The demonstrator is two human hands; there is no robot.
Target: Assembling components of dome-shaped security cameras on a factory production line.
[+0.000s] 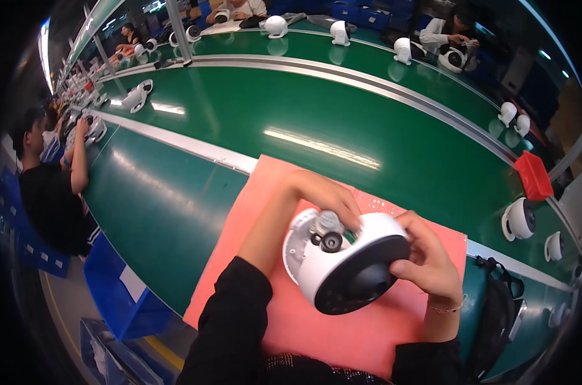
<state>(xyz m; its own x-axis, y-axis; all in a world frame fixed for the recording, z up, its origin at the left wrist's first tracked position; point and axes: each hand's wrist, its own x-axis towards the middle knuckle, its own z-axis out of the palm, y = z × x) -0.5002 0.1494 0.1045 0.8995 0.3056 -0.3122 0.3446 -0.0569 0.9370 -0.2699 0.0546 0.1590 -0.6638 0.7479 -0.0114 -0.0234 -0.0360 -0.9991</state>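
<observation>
A white round device (384,232) with a glossy black face is held tilted over a pink mat (239,237). Its open side shows a ribbed white shell (292,251), a grey cylindrical part (328,222) and a small black wheel-like part (331,242). My right hand (429,256) grips the right side, thumb on the black face and fingers curled behind the rim. Across the top, my left hand (329,197) reaches over with its fingers bent down against the housing beside the opening. Those fingertips are partly hidden.
Beyond the mat runs a green conveyor (239,102) with a metal edge. Similar white devices (519,219) stand at right, near a red bin (533,176). A black bag (496,308) lies right of the mat. A co-worker (50,186) sits at left, near a blue crate (121,289).
</observation>
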